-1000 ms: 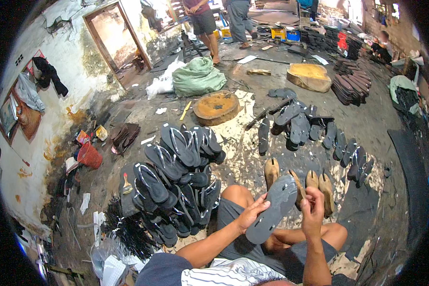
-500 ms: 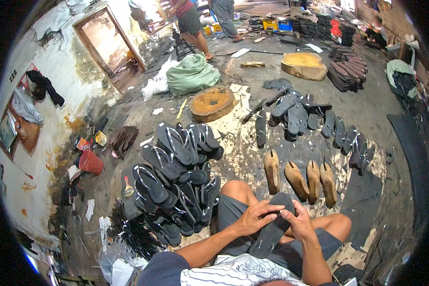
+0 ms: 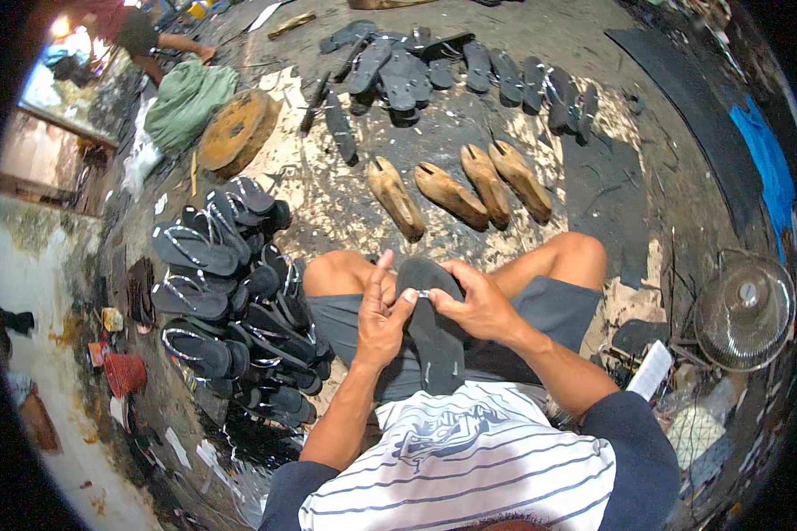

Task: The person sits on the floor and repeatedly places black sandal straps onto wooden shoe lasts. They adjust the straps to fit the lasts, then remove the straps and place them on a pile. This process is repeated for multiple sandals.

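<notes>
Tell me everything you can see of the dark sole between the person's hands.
The sole is long, flat and nearly black, perhaps rubber or foam, with its rounded far end pointing away from the person. Two small pale marks show toward its near end. It is held above the grey shorts; whether it rests on them is unclear. The left hand and right hand have their thumbs at a small shiny strip on it.

Another person (image 3: 139, 35), apparently cropped above
</notes>
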Demonstrator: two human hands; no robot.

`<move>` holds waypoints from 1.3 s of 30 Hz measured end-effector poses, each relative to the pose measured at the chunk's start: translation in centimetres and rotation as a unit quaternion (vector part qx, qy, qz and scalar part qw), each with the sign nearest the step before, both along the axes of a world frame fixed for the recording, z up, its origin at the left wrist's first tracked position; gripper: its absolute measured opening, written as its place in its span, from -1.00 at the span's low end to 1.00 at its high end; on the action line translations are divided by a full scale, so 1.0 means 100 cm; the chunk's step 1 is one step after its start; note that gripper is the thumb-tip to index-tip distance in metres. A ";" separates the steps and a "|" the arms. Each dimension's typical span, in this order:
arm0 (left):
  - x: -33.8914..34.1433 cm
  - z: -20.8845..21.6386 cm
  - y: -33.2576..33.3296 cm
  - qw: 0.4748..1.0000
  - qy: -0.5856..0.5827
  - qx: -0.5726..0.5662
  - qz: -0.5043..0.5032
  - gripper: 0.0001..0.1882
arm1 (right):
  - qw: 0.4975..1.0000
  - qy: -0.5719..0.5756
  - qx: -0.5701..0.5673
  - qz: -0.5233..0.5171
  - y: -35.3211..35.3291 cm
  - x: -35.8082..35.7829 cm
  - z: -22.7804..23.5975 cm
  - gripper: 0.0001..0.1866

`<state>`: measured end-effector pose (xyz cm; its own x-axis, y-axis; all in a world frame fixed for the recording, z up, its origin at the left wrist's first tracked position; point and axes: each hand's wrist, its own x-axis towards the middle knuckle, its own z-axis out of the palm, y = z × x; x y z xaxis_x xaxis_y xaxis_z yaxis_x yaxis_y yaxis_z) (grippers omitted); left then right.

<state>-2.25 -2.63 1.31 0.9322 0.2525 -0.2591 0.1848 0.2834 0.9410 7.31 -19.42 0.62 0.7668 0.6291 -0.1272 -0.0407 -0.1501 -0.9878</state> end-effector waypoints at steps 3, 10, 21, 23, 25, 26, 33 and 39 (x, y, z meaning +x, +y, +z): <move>0.006 0.006 -0.013 0.963 -0.035 0.268 0.002 0.00 | 0.998 0.004 0.012 -0.055 0.009 0.019 -0.009 -0.64; 0.013 0.005 0.010 0.948 0.078 0.300 -0.069 -0.02 | 0.981 0.145 0.121 -0.032 0.052 0.110 -0.011 -0.62; 0.038 0.001 0.071 0.970 -0.052 0.163 0.174 -0.58 | 0.989 0.047 -0.124 -0.057 0.032 0.169 -0.166 -0.33; 0.033 -0.029 0.094 0.887 -0.020 0.418 0.197 -0.56 | 0.985 0.140 0.069 -0.078 0.037 0.146 -0.145 -0.29; 0.050 0.007 0.085 0.889 0.014 0.403 0.215 -0.48 | 0.979 0.129 0.145 -0.066 0.022 0.100 -0.049 -0.28; 0.055 0.005 0.089 0.885 0.037 0.411 0.213 -0.47 | 0.975 0.144 0.164 -0.043 0.014 0.079 -0.011 -0.26; 0.051 0.008 0.082 0.801 -0.085 0.559 0.197 -0.47 | 0.995 -0.085 0.024 -0.055 0.017 -0.013 0.047 -0.28; -0.004 0.011 0.073 0.908 -0.077 0.398 0.111 -0.45 | 0.963 -0.246 0.052 -0.097 0.036 -0.023 0.067 -0.24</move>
<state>-2.69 4.70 2.40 0.8457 0.4879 0.2161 0.0550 -0.4827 0.8741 4.97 -15.80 7.31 0.8221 0.4578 0.3386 0.4197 -0.0854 -0.9036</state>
